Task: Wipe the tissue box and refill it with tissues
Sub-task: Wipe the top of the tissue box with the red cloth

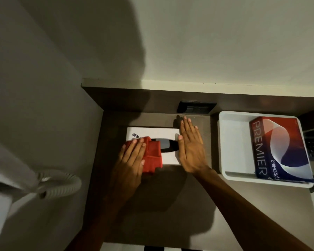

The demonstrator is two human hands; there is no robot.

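A white tissue box [158, 132] with a dark oval slot lies flat on the dark brown shelf [152, 187]. A folded red cloth [152, 154] covers the box's left part. My left hand [130, 160] presses flat on the cloth, fingers spread. My right hand [189, 147] lies flat and open against the box's right end, thumb on its top edge. A red, white and blue PREMIER tissue pack [279, 149] rests in a white tray [232, 142] to the right.
A black wall socket [196, 106] sits in the back panel behind the box. A white appliance with a coiled hose [60, 185] hangs at the left. White walls close in behind and to the left.
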